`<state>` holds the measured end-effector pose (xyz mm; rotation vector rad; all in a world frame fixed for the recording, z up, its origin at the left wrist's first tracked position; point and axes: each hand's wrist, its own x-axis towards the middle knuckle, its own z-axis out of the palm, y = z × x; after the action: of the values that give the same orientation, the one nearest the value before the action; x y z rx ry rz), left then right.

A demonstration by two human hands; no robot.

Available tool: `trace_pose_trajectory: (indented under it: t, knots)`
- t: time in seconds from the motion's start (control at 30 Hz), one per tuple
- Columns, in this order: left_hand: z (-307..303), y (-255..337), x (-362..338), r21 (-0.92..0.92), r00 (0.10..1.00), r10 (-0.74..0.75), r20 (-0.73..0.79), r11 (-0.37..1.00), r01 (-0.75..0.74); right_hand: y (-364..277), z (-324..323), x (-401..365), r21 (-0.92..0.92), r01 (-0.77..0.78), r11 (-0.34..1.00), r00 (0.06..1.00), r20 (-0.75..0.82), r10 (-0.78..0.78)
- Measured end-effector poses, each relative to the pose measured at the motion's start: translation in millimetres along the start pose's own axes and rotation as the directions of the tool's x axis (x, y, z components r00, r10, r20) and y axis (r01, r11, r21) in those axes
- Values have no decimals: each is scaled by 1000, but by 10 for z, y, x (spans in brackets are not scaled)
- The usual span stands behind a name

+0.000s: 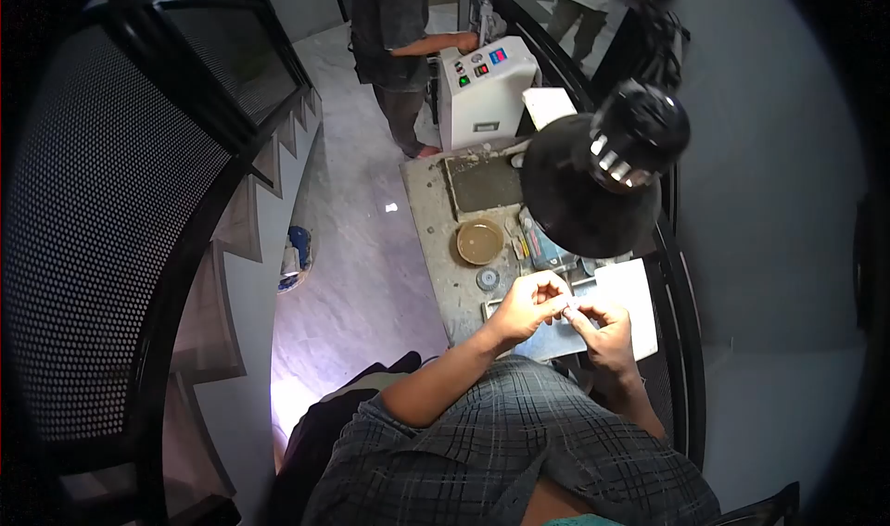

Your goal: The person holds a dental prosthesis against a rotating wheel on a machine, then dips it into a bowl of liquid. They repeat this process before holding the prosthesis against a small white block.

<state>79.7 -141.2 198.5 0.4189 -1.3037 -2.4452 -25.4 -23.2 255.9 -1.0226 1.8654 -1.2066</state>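
My left hand (pixel 530 309) and my right hand (pixel 607 336) meet over the front of the workbench (pixel 425 218), fingertips almost touching. Both are closed in a pinch around something tiny and pale between them, too small to name. Beneath the hands lies a shallow bluish tray (pixel 547 342), partly covered by them. A white sheet or board (pixel 640 305) lies to the right of it. Just beyond my left hand sits a small round grey disc or lid (pixel 488 278). Farther back stands a round brown bowl (pixel 479 242).
A black lamp shade (pixel 579 188) hangs over the bench's right side. Behind are a grey rectangular tray (pixel 487 183) and a white control machine (pixel 487 95), where a person (pixel 394 35) stands with a hand near its top. Stairs (pixel 209 313) with a mesh railing (pixel 111 239) rise at left.
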Motion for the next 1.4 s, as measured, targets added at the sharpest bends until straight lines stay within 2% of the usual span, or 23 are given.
trace_pose_trajectory:
  t: [0.1,0.43,0.57,0.63,0.67,0.77,0.83,0.9,1.1,1.2,1.33,1.4]
  knots:
    - [-131,51,-24,-29,1000,12,-1,1000,-12,-99,143,63,-25,-72,997,997,-13,72]
    - [-188,-32,33,-104,999,-4,45,995,9,-20,141,83,-38,-133,990,990,-44,131]
    - [-87,-40,54,-83,998,-24,59,996,29,-27,29,58,-73,-94,993,995,-44,91]
    - [-18,-74,60,-68,999,17,28,998,-15,-10,-50,58,-160,44,986,999,22,-41]
    - [4,-95,74,-34,999,21,37,999,-20,30,-86,41,-146,12,989,1000,0,-12]
    - [151,-99,113,28,1000,-7,16,1000,6,147,-224,-11,-126,93,988,994,-49,-100]
    - [279,-154,147,48,1000,-19,-4,999,19,80,-351,-64,-75,91,993,993,-63,-96]
    - [379,-241,183,39,995,-92,-34,995,94,297,-465,-100,-46,168,985,982,-83,-172]
    - [598,-578,243,58,993,-103,-64,993,107,622,-824,-256,-9,137,990,980,-143,-137]
    - [693,-709,269,59,990,-94,-103,993,101,822,-850,-263,115,159,981,978,-156,-140]
    - [824,-772,321,34,984,-66,-165,997,72,874,-941,-248,60,197,979,975,-117,-189]
    - [850,-777,354,44,981,-43,-187,998,52,971,-902,-234,113,187,976,978,-117,-174]
